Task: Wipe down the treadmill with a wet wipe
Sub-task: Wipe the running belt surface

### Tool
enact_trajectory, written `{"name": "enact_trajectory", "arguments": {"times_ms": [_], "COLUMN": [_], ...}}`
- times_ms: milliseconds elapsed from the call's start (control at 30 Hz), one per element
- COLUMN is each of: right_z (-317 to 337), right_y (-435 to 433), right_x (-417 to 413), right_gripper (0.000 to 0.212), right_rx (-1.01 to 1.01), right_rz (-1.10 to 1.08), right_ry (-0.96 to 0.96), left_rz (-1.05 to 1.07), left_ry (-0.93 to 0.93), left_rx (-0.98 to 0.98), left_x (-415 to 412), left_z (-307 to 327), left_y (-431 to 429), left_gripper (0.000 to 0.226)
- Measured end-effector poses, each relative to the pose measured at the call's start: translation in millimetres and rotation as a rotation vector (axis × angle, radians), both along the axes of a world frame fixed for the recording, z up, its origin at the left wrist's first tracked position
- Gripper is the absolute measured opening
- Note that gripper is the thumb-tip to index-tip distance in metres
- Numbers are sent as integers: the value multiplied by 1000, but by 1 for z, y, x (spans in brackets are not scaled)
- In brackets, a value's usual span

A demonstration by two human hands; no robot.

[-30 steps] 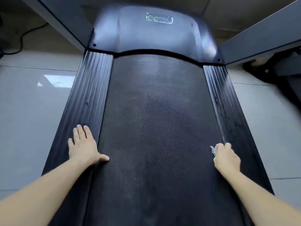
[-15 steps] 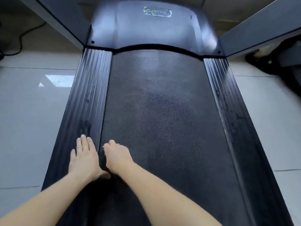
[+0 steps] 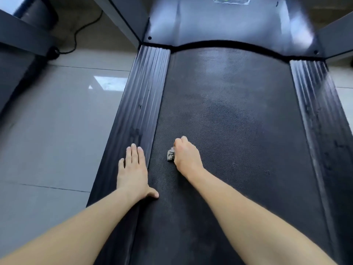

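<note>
The treadmill's black textured belt [image 3: 229, 121] runs up the middle of the view between two ribbed side rails. My right hand [image 3: 186, 156] grips a crumpled grey wet wipe [image 3: 170, 154] and presses it onto the left part of the belt; only a corner of the wipe shows at the hand's left side. My left hand [image 3: 132, 173] lies flat on the left side rail [image 3: 141, 96], fingers straight, thumb resting on the belt's edge.
The right side rail [image 3: 317, 115] shows dark smudges. The glossy motor cover [image 3: 229, 22] sits at the belt's far end, with frame uprights on both sides. Grey tiled floor [image 3: 57, 131] lies to the left, with a black cable [image 3: 80, 33] at the back.
My right hand carried the wipe from the right rail across the belt to its left edge, then a little back to the right. My left hand stayed flat on the left rail.
</note>
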State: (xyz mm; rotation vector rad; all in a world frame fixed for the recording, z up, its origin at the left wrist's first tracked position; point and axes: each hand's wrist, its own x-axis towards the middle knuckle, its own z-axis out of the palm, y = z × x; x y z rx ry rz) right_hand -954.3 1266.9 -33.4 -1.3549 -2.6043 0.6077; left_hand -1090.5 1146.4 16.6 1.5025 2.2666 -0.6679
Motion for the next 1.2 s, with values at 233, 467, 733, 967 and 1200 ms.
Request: {"name": "enact_trajectory", "arguments": {"times_ms": [233, 467, 733, 967, 1200], "right_z": [-8, 4, 2, 14, -5], "right_y": [-58, -65, -31, -11, -7], "right_x": [15, -8, 86, 309, 190], "right_gripper": [12, 9, 9, 12, 19], "right_rx": [1, -110, -93, -8, 36], "right_rz": [91, -4, -297, -905, -786], "right_ry": [151, 72, -29, -319, -96], "left_rz": [-8, 53, 183, 242, 252], "left_ry": [-10, 67, 40, 6, -13], "left_rx": [4, 12, 36, 23, 12], "left_x": [-10, -9, 7, 13, 12], "left_z": [1, 6, 0, -9, -3], "left_y": [-5, -30, -20, -19, -10], "left_gripper": [172, 166, 177, 179, 181]}}
